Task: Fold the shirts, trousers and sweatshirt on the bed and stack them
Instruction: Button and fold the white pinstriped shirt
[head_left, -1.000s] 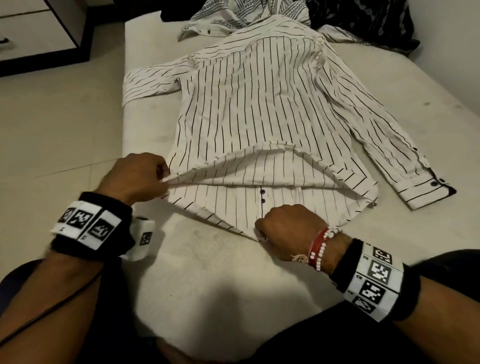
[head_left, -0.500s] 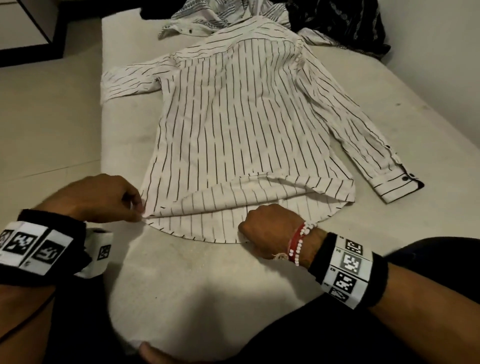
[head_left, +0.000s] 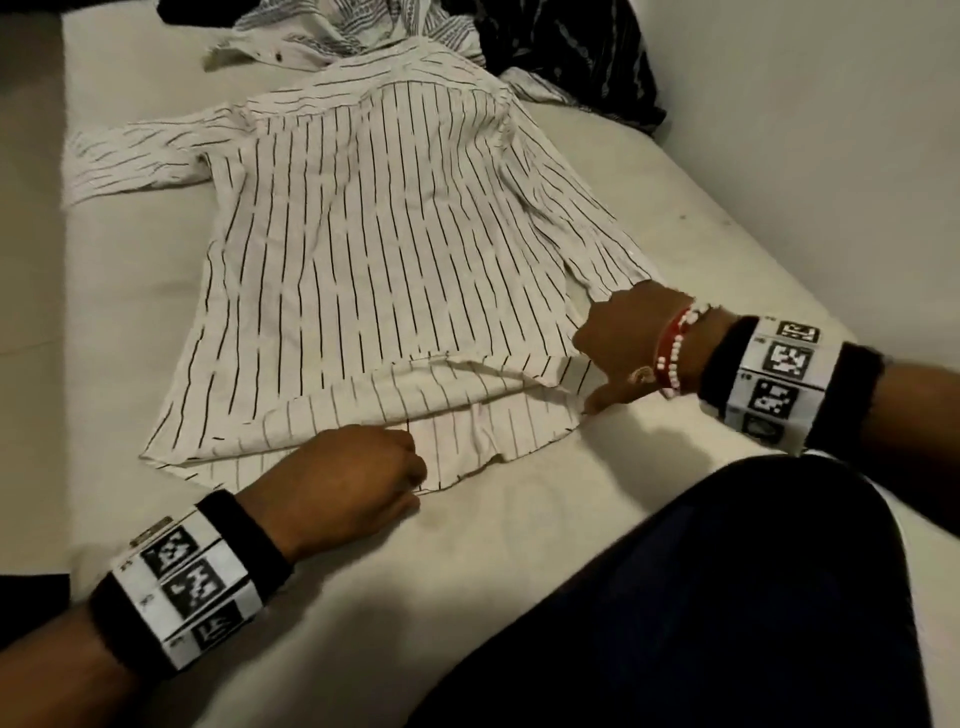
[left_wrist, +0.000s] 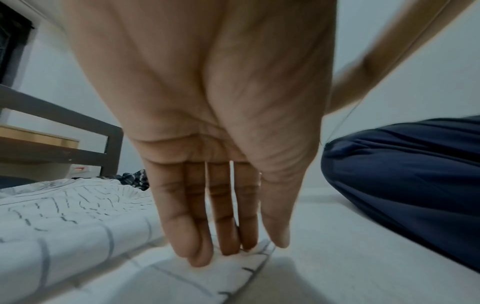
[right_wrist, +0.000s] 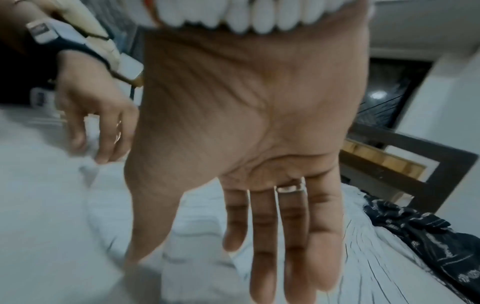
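A pale bed (head_left: 597, 519) fills most of the head view, with a plain light wall (head_left: 831, 130) along its right side and a dark bed frame (left_wrist: 78, 121) showing at the far end in the left wrist view. A white striped shirt (head_left: 374, 270) lies spread back-up across the bed, its hem nearest the person, and a heap of dark and patterned clothes (head_left: 571, 57) sits beyond its collar. The left hand (head_left: 343, 478) rests at the shirt's near hem, fingers (left_wrist: 182, 226) straight and close together, tips pressing the cloth. The right hand (head_left: 631, 348) is at the shirt's right bottom edge, fingers (right_wrist: 293, 246) extended and slightly apart, holding nothing, thumb touching the hem corner. A dark-trousered knee (head_left: 727, 597) rests on the bed.
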